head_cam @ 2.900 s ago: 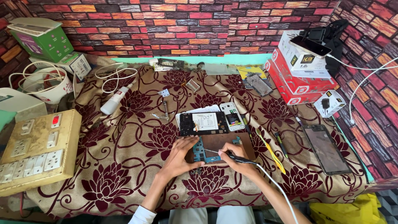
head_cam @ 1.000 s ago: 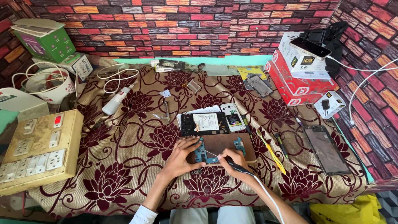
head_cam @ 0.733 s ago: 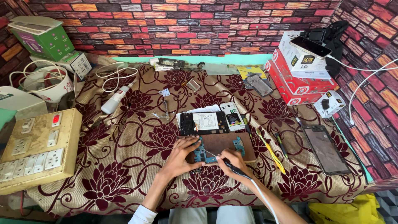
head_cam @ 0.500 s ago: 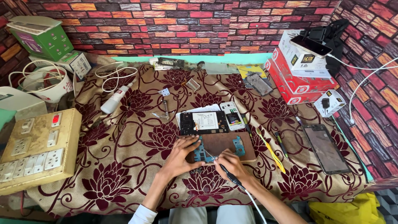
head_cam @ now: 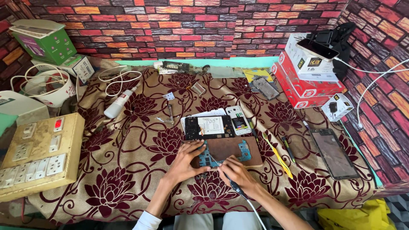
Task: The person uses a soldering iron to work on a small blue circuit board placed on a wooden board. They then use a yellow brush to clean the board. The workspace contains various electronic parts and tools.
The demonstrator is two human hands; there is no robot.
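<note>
A: What moved since the first of the 4 earlier pictures?

B: The right hand [head_cam: 235,172]. It was out to the right of the brown pad [head_cam: 232,150] with its tool [head_cam: 233,185] lying flat. It has drawn in toward the blue circuit board [head_cam: 208,158].

A: And the tool itself?

B: It has swung round, so its tip now meets the board's near edge and its white cord [head_cam: 254,211] trails toward the body.

A: The left hand [head_cam: 186,158]?

B: Its fingers [head_cam: 197,147] have shifted only slightly on the board.
</note>
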